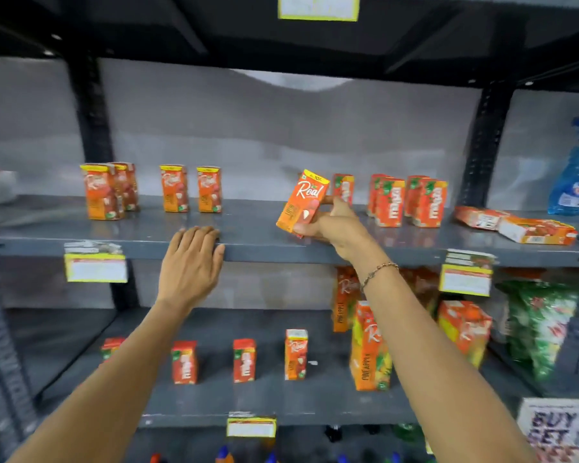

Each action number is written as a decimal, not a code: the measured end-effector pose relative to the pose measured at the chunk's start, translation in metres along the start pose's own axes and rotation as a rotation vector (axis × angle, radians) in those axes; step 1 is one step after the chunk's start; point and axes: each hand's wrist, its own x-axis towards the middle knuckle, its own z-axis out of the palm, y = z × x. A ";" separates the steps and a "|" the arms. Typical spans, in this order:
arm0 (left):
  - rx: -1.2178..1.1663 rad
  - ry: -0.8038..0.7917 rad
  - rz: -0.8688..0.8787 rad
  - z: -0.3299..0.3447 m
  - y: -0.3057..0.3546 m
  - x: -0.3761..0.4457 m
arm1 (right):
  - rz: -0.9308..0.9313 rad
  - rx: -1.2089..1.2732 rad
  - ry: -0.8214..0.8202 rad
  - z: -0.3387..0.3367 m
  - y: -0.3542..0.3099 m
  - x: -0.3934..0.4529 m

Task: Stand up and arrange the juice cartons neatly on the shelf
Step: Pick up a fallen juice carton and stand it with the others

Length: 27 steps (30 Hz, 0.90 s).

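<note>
My right hand (331,225) grips a small orange juice carton (301,202), tilted, just above the grey middle shelf (258,242). On the front edge of that shelf rests my left hand (191,259), palm down and holding nothing. Upright cartons (102,192) stand at the shelf's left, with two more (191,188) beside them. Several red-orange cartons (405,202) stand at the right, turned sideways. Two cartons (515,223) lie flat at the far right.
A blue spray bottle (572,175) stands at the far right of the middle shelf. The lower shelf (264,416) holds small cartons (244,360), tall pineapple cartons (368,349) and green packets (542,322). Yellow price tags (96,267) hang from the shelf edges.
</note>
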 end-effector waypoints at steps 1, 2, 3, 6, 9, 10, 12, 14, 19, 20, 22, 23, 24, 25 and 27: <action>0.015 -0.001 -0.017 -0.003 -0.024 -0.004 | -0.011 -0.010 -0.027 0.024 -0.004 0.002; 0.026 0.000 -0.029 -0.006 -0.047 -0.007 | -0.016 -0.024 -0.047 0.046 -0.007 0.005; 0.034 -0.002 -0.038 -0.008 -0.068 -0.011 | -0.016 -0.039 -0.064 0.068 -0.010 0.009; 0.051 -0.030 -0.046 -0.014 -0.125 -0.017 | -0.034 -0.071 -0.113 0.128 -0.014 0.021; 0.007 -0.068 -0.049 -0.020 -0.167 -0.018 | -0.061 -0.134 -0.127 0.179 -0.016 0.034; -0.015 -0.076 -0.050 -0.022 -0.178 -0.018 | -0.076 -0.148 -0.125 0.194 -0.016 0.039; -0.032 -0.068 -0.047 -0.023 -0.197 -0.021 | -0.107 -0.168 -0.113 0.220 -0.014 0.049; -0.020 -0.064 -0.046 -0.022 -0.212 -0.024 | -0.121 -0.222 -0.107 0.243 -0.013 0.060; -0.015 -0.030 -0.023 -0.013 -0.222 -0.025 | -0.153 -0.427 -0.102 0.281 -0.013 0.077; -0.011 -0.015 -0.015 -0.011 -0.222 -0.025 | -0.166 -0.452 -0.094 0.285 -0.012 0.078; -0.002 0.015 -0.001 -0.008 -0.223 -0.025 | -0.189 -0.496 -0.085 0.289 -0.009 0.082; -0.002 0.025 0.002 -0.007 -0.224 -0.026 | -0.191 -0.519 -0.085 0.290 -0.008 0.083; -0.005 0.031 0.004 -0.006 -0.225 -0.026 | -0.189 -0.537 -0.085 0.291 -0.007 0.085; -0.008 0.034 0.005 -0.006 -0.225 -0.025 | -0.187 -0.553 -0.084 0.292 -0.008 0.086; -0.008 0.031 0.013 -0.006 -0.225 -0.025 | -0.178 -0.576 -0.083 0.294 -0.008 0.086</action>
